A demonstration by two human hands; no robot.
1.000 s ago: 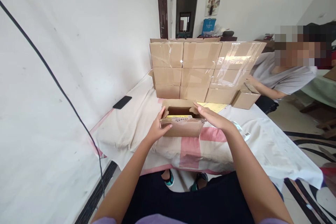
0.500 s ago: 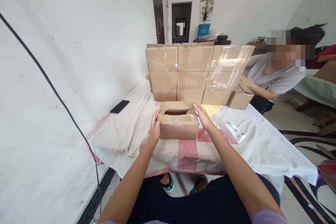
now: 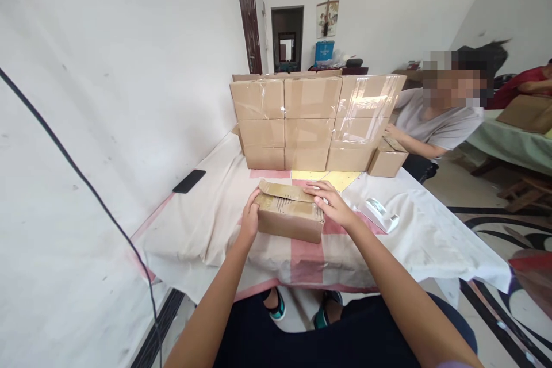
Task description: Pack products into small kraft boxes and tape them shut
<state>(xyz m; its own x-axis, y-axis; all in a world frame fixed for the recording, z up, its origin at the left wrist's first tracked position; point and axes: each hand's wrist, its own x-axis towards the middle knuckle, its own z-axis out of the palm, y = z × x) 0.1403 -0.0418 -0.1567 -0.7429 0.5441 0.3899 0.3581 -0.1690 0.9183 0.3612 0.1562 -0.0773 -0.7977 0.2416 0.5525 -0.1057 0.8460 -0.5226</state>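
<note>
On the cloth [image 3: 207, 224], straight ahead of me, sits the box [image 3: 290, 225], its far flap [image 3: 282, 188] folded inward at a slant over the near one, with a narrow dark gap between the two. My left hand [image 3: 250, 213] clasps the left end of the box, fingers up along its side. My right hand [image 3: 331, 202] is open on the top of the box near its right end, fingers spread over the flaps and pressing on them rather than closed around anything.

Beyond the box, apart from it, stands the stack [image 3: 284, 121], three rows of taped cartons. A yellow sheet [image 3: 347, 179] lies past the box and toward its right, in front of the stack. The phone [image 3: 188, 181] lies well to the left of the box and a little farther off. To the right of the box, near my right wrist, is the white dispenser [image 3: 379, 217]. Farther off to the right of the box, by the stack's end, is a carton [image 3: 388, 158], with a co-worker's hand [image 3: 394, 131] at its top.
</note>
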